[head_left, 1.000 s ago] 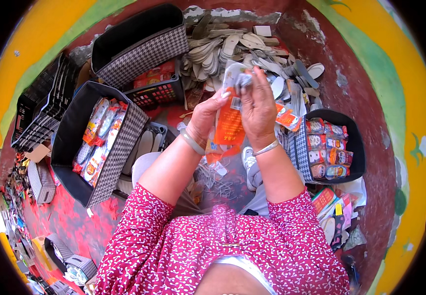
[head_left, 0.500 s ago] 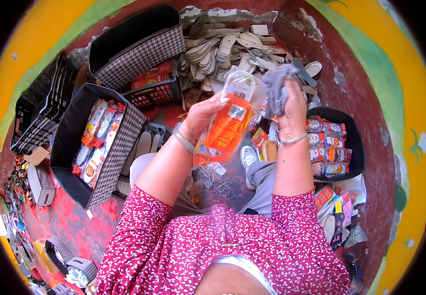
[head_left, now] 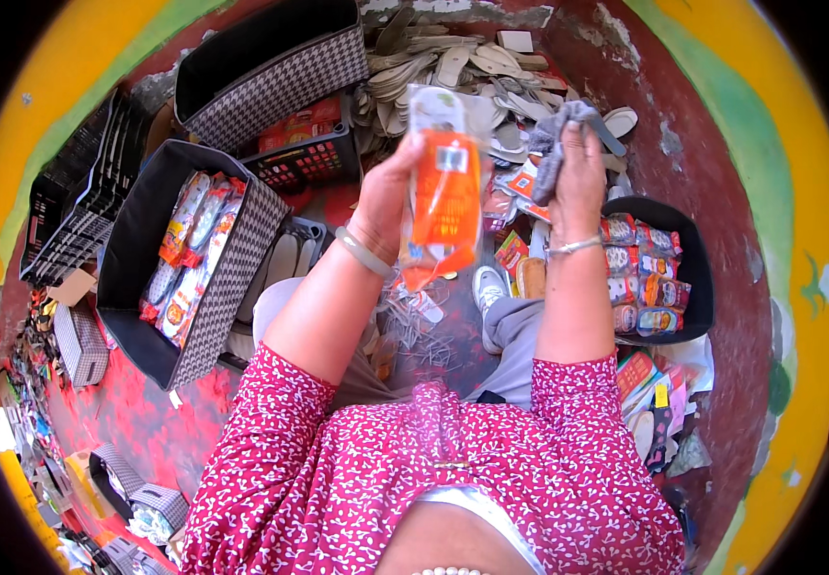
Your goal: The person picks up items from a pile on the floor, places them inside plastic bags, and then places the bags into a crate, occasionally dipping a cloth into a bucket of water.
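My left hand (head_left: 391, 190) grips the edge of a clear plastic packet (head_left: 448, 199) with an orange printed panel, held up in front of me. A pale flat shape, like an insole, shows through the packet's top end. Over on the right, my right hand (head_left: 579, 182) is closed on a crumpled grey cloth (head_left: 552, 144). The cloth is apart from the packet. Beyond both hands lies a heap of pale insoles (head_left: 453, 65), with some orange-labelled packets (head_left: 522, 182) at its near right side.
Packed goods fill a black bin (head_left: 697, 287) at my right and a houndstooth-sided box (head_left: 232, 292) at my left. Another houndstooth box (head_left: 285, 101) stands behind a black crate (head_left: 311, 151). Plastic strips (head_left: 424, 343) litter the floor between my legs.
My left hand has lifted the packet, which now hangs more upright. My right hand has moved right with the grey cloth, widening the gap between them.
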`<action>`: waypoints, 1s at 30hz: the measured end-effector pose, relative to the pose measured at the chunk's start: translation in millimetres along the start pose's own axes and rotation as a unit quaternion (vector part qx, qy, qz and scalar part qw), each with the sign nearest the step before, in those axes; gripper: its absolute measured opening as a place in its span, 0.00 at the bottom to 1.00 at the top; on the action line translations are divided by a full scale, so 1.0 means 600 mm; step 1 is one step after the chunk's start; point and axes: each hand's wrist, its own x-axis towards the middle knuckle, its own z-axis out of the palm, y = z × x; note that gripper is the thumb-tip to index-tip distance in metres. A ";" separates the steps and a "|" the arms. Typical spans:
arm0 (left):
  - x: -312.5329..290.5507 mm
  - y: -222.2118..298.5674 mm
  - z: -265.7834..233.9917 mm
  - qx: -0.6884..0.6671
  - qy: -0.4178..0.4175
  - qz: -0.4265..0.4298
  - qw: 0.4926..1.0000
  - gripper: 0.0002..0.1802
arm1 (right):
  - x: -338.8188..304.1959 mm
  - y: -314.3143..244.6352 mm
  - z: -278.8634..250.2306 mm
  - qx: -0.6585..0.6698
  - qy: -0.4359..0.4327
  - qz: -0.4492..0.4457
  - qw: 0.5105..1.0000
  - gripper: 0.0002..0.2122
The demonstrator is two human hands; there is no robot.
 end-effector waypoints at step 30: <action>0.015 0.007 -0.028 0.028 0.183 0.218 0.958 0.38 | -0.117 0.057 0.106 -0.310 -0.318 -0.340 0.829 0.15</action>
